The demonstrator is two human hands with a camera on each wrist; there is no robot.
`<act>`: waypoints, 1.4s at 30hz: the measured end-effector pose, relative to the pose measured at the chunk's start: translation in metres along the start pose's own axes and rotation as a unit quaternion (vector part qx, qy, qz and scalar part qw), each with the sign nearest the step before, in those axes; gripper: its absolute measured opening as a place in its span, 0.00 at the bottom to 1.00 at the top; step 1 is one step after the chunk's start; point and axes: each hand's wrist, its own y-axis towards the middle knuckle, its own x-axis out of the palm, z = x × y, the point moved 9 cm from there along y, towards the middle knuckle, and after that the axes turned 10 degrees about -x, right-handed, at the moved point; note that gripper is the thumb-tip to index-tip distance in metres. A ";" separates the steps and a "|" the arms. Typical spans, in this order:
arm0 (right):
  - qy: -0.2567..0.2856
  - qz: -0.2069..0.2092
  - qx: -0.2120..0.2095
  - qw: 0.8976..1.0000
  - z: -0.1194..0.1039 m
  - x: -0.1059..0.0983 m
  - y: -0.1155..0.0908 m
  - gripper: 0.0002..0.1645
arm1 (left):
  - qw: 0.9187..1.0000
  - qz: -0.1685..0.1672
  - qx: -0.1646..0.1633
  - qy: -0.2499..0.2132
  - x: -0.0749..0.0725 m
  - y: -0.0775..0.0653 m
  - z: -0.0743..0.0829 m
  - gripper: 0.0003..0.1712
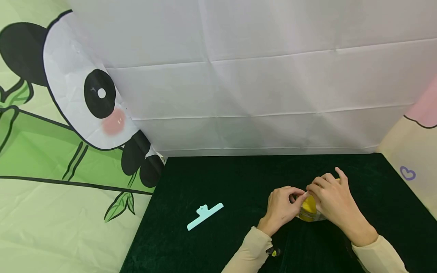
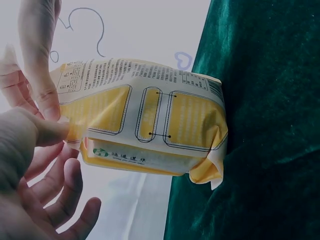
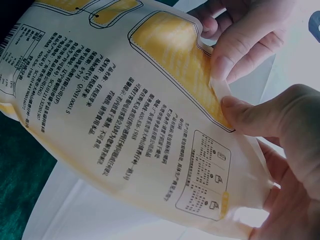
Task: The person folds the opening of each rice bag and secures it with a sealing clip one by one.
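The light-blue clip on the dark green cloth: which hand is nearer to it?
The left hand, which is between the light-blue clip and the yellow package; the right hand is farther from the clip.

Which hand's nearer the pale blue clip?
Left. The left hand is right of the clip, pinching the bag; the right hand is farther right, also on the bag.
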 end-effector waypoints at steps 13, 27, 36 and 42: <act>-0.016 -0.005 -0.005 1.000 0.007 0.002 0.004 0.11 | 1.000 0.008 -0.004 -0.007 0.001 0.007 -0.004 0.13; -0.024 0.000 -0.015 1.000 0.002 0.005 0.004 0.12 | 1.000 0.018 0.007 0.004 -0.001 0.007 -0.001 0.11; -0.049 0.001 -0.020 0.999 -0.007 0.003 0.004 0.17 | 0.999 0.012 -0.017 -0.034 -0.005 -0.001 -0.010 0.10; -0.065 -0.037 -0.021 0.997 -0.017 0.008 0.008 0.24 | 1.000 0.017 -0.009 -0.018 -0.007 -0.006 -0.010 0.09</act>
